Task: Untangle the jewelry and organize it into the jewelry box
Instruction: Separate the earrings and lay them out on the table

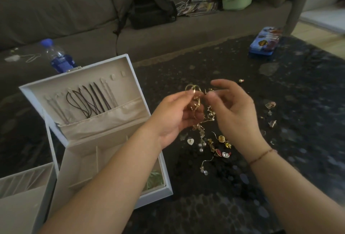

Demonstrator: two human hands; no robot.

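While the left hand (175, 116) pinches a gold tangle (196, 103) at mid-frame, the right hand (233, 110), blurred, seems to pinch the same tangle with curled fingers. Loose jewelry (218, 146) lies on the table (280, 159) just below. The open box (89, 114) stands at left, cords (89, 103) hanging in its lid.

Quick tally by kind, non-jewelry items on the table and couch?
Jewelry box: 1
Water bottle: 1
Blue tin case: 1
Black backpack: 1
Green bowl: 1
Magazine pile: 1
Total: 6
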